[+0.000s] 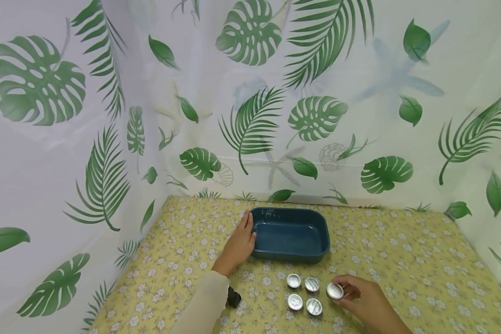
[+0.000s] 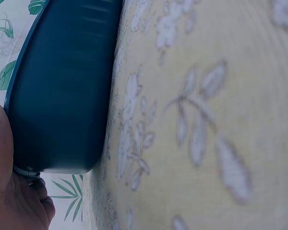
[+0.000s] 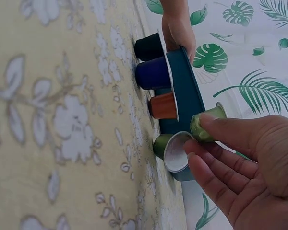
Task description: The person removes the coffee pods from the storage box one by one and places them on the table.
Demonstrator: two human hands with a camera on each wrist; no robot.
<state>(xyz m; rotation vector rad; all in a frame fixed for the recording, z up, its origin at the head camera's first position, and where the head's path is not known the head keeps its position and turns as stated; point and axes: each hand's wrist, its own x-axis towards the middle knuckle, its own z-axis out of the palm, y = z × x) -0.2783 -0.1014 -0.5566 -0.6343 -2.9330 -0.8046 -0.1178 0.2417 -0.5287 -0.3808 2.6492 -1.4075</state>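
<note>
Your right hand (image 1: 365, 299) pinches a green coffee capsule (image 3: 206, 123) between thumb and fingertips, just beside the four capsules (image 1: 303, 293) that stand foil-up in a square on the yellow floral tablecloth (image 1: 401, 260). In the head view the held capsule's foil lid (image 1: 335, 291) faces up and to the left; in the right wrist view its body lies roughly level in your grip. The blue tray (image 1: 291, 234) sits just beyond the capsules, up and to the left of your right hand, its long axis running across the table. Your left hand (image 1: 238, 246) rests flat against the tray's left end, fingers straight and together. Your right hand is the nearer one to the capsules.
</note>
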